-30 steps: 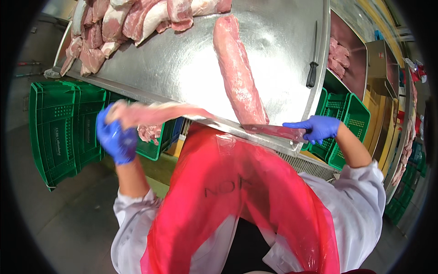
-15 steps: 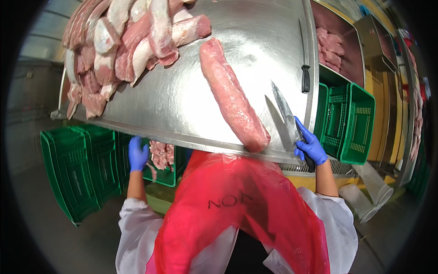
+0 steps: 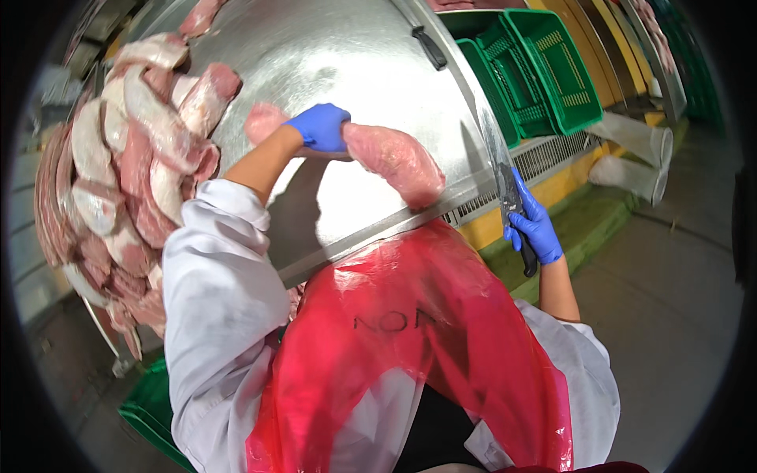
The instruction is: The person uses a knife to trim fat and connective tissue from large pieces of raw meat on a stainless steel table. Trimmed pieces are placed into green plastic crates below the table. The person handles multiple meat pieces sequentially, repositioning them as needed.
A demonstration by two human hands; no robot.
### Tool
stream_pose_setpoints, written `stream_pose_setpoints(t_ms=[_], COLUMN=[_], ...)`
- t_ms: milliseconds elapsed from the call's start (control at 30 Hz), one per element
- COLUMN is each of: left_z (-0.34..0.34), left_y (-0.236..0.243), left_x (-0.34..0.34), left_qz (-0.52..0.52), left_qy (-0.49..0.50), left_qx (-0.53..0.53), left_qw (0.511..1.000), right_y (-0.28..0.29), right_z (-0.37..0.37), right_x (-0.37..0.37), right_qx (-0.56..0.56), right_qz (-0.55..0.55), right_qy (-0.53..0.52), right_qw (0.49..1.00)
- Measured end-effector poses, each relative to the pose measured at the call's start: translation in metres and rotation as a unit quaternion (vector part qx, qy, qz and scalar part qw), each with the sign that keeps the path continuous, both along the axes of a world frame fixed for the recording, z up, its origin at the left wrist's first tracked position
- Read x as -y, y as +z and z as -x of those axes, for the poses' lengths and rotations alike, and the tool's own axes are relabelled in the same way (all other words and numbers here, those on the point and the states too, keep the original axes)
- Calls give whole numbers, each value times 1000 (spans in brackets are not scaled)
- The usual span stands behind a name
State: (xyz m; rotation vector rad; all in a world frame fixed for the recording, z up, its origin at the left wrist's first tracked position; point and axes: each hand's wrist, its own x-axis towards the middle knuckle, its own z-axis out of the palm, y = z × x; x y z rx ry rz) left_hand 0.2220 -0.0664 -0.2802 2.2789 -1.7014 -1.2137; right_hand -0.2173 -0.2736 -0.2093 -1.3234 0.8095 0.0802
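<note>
- The blue-gloved left hand [image 3: 319, 128] is wrapped round the middle of a long, pale-pink, rounded piece of raw meat [image 3: 398, 164], its lower end by the near edge of the shiny steel surface [image 3: 378, 88]; a firm mid-length grip should limit slipping.
- Well apart, the blue-gloved right hand [image 3: 536, 230] grasps a long-bladed, black-handled knife [image 3: 494, 140] at the surface's right edge; best kept clear of the left fingers.

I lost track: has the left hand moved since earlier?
Yes, forward and right: from outside the metal table, the left hand moved over it, onto meat.
</note>
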Motion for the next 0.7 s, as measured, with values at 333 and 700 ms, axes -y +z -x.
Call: stream_pose_setpoints(t_ms=[333,700], left_z=[134,88], left_y=[-12,-76], left_x=[-37,-12], left_qz=[177,70], left_qy=[90,142], left_qx=[-84,-270], left_qw=[977,950], right_y=[-15,-24], right_z=[76,55], right_x=[-77,40], right_qx=[11,40], right_qz=[-29,-29], right_qy=[-138,-43], right_qw=[990,998])
